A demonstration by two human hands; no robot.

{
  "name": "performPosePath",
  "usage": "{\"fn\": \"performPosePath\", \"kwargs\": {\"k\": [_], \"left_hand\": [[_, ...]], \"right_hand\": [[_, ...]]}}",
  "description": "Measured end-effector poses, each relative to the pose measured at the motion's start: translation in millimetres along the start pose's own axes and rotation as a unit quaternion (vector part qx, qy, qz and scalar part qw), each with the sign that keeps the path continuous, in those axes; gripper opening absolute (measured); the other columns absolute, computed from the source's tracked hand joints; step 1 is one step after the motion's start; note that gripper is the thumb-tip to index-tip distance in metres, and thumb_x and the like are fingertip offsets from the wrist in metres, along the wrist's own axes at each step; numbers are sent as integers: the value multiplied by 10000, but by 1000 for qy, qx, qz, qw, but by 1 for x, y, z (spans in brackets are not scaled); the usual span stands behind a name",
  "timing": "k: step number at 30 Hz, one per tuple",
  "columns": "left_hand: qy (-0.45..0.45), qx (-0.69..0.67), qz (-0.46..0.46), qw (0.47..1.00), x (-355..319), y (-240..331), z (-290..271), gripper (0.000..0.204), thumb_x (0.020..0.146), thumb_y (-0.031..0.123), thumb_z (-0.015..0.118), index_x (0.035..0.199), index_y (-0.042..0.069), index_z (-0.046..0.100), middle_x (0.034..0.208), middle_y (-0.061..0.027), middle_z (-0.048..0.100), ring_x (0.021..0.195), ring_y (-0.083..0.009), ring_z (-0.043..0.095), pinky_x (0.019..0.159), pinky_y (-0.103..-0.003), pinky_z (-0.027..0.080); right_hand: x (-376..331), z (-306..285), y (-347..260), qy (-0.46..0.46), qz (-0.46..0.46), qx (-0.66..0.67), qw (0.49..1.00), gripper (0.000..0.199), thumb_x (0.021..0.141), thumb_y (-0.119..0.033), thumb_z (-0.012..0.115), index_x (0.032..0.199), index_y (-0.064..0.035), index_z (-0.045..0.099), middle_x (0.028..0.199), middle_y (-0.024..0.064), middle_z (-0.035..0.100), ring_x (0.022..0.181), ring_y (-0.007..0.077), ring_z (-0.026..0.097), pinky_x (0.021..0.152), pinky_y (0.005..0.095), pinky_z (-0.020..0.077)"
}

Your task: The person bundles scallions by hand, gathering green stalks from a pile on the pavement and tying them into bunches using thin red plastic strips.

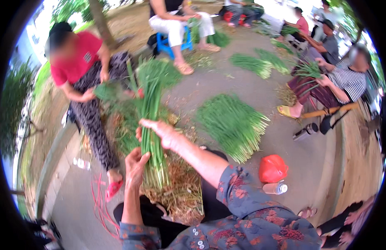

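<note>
A thick bunch of scallions (150,102) stands between my two hands, green tops pointing away and pale root ends toward my lap. My left hand (136,164) is closed on its lower left side, thumb against the stalks. Higher up, my right hand (164,132) reaches across from the right, its fingers around the middle of the bunch; part of the grip is hidden by the stalks. Under the root ends lies a heap of dry, straw-coloured trimmings (182,189). A large fanned pile of scallions (230,125) rests on the pavement to the right.
A red plastic bag (273,168) and a bottle (275,188) are at my right. Pink straps (102,204) lie at left. A seated person in a red shirt (82,56) handles greens nearby; several others sit around. A flask (304,132) and more scallion piles (255,64) are farther off.
</note>
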State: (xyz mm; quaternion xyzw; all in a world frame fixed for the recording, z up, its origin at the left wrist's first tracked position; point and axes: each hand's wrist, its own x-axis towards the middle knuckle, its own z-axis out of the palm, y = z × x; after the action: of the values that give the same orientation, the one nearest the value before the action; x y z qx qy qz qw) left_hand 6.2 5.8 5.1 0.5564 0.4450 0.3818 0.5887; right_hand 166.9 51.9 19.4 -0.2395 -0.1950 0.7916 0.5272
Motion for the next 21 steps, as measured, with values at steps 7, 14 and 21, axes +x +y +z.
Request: {"fn": "performPosePath", "kwargs": {"k": [7,14,21], "left_hand": [[-21,16,-8,1000,-5,-1,-14,218,760,95,608,940,-15,552,818,-3,570,708,-70,495,641,-203,384],[10,41,-41,998,-6,1,-9,289,751,101,619,1003,-15,540,870,-32,603,746,-87,535,653,-196,397],[-13,-11,-35,999,1,3,-9,355,761,183,645,1020,-24,519,882,-64,605,687,-121,578,622,-236,464]], "right_hand": [[7,-6,9,-16,-9,-3,1000,176,787,-192,612,862,-51,539,745,92,605,656,186,599,581,315,511],[3,-10,14,-19,-46,-5,999,161,810,-210,586,880,-80,522,726,63,589,632,173,586,543,310,492],[-2,-13,3,-17,-81,13,997,172,812,-195,579,887,-57,508,725,73,577,628,177,587,533,296,486]]}}
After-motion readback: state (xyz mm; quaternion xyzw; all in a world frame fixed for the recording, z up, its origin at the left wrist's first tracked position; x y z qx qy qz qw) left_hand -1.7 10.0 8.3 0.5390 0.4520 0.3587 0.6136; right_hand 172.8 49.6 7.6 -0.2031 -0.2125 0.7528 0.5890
